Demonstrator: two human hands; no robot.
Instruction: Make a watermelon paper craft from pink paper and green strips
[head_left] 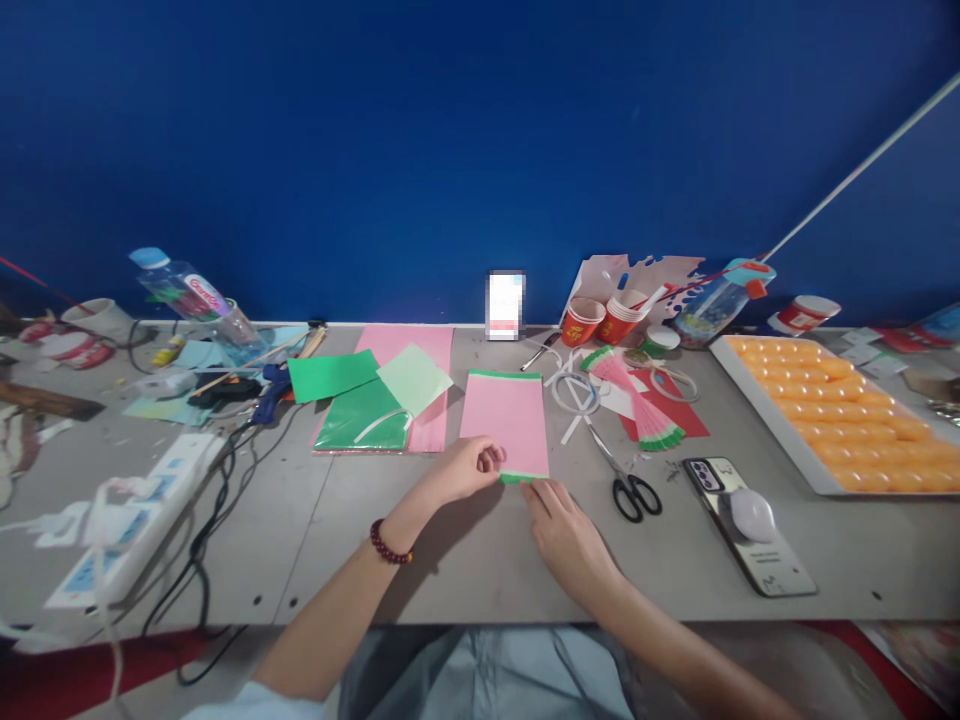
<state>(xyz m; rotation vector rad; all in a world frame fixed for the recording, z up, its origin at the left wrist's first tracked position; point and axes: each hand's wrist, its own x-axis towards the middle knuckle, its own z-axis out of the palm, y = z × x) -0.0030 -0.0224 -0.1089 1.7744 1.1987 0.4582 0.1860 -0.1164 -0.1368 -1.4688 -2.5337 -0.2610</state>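
Observation:
A pink sheet of paper (504,415) with a green strip along its far and near edges lies on the table in front of me. My left hand (476,465) is over its near left corner, the fingers curled in; whatever is between them is hidden. My right hand (562,525) lies at the near right corner, fingers stretched out and the tips touching the near green strip (521,479). To the right of the sheet are black-handled scissors (636,497) and a pleated pink-and-green paper fan (636,400).
Green paper (360,425) lies on a larger pink sheet (427,440) at left. A power strip (142,520), cables and a glue gun (271,392) are farther left. Right are a phone (750,530), red paper cups (582,322) and a tray of orange balls (840,415).

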